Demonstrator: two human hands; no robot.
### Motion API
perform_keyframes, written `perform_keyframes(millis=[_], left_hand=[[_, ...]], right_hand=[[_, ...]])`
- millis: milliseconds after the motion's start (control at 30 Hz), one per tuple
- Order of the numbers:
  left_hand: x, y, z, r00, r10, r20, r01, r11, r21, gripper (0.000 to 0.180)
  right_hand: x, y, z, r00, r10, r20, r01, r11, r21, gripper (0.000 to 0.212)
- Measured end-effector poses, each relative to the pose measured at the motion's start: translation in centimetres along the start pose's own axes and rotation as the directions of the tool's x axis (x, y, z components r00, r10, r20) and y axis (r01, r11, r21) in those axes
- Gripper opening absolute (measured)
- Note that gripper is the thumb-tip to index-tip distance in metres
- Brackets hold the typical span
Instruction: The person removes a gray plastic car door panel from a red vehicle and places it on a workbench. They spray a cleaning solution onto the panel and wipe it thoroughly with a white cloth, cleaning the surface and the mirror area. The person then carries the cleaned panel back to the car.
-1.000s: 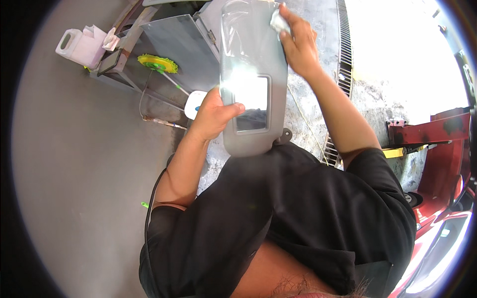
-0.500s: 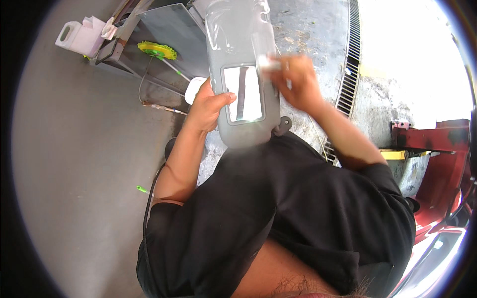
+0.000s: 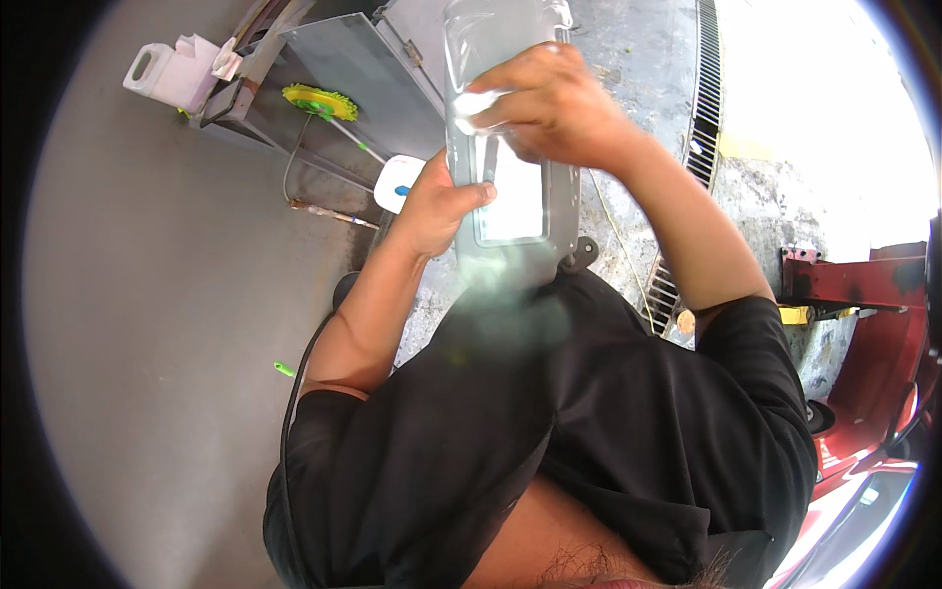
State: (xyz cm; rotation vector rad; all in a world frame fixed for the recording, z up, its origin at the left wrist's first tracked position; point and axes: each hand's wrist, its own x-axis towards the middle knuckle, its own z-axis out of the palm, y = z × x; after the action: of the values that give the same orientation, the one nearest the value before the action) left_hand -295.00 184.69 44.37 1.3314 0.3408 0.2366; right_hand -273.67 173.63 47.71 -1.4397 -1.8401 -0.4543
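Fingers (image 3: 515, 74) of the R hand (image 3: 569, 108) are bent & pinched nearly closed on a small white wad (image 3: 476, 108), cloth or tissue, can't tell which b/c it's blurred. From my end of the head feed, I've got the wad on or just over the L side of a grey car sun visor (image 3: 564, 211), just above its vanity mirror (image 3: 515, 201); actual contact I can't confirm. L hand (image 3: 432, 208) grips the visor's L edge: thumb flat on the front, tip over the mirror's L side, other fingers behind & out of my view.

Key relation: visor face lies right under the R fingers; its long axis runs approx straight up the view, away from the torso. R hand comes in across the R edge & is nearer the far end; L hand is nearer the mirror & low end. Low end sits next to the black shirt (image 3: 471, 422); can't tell if touching. Dark bracket (image 3: 586, 253) w/ a hole sticks out at the lower R corner. Upper face is v. glossy w/ pale streaks; film or wet, I can't say.

Bkgd: yellow mop head (image 3: 322, 101) & pale jug (image 3: 172, 77) w/ a handle off to the L, floor drain grate (image 3: 705, 128) off to the R, red steel arm (image 3: 854, 277) beyond it.
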Motion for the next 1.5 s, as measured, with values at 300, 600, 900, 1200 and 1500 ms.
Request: perform_keyframes(millis=[300,600,900,1200,1500], left_hand=[[0.5,0.5,2.0,0.999,0.047,0.005,-0.047,0.996,0.075,0.051],[-0.8,-0.4,0.7,0.994,0.045,-0.099,-0.059,0.989,-0.139,0.049],[-0.4,-0.4,0.3,0.990,0.078,-0.118,-0.089,0.991,-0.096,0.039],[3.4,1.8,2.9,0.863,0.167,-0.477,-0.357,0.869,-0.343,0.033],[5.2,4.8,3.2,0.834,0.305,-0.460,-0.441,0.869,-0.224,0.034]], right_hand=[[1.3,-1.0,-0.2,0.991,-0.132,0.012,0.131,0.989,0.074,0.034],[-10.2,-4.8,0.2,0.989,0.136,-0.053,-0.130,0.986,0.109,0.028],[-5.9,0.9,-0.1,0.945,0.258,-0.200,-0.272,0.961,-0.045,0.026],[-7.7,-8.3,1.5,0.977,0.165,-0.132,-0.168,0.986,-0.011,0.033],[-5.5,-3.4,-2.0,0.984,0.021,-0.176,-0.046,0.989,-0.141,0.017]])
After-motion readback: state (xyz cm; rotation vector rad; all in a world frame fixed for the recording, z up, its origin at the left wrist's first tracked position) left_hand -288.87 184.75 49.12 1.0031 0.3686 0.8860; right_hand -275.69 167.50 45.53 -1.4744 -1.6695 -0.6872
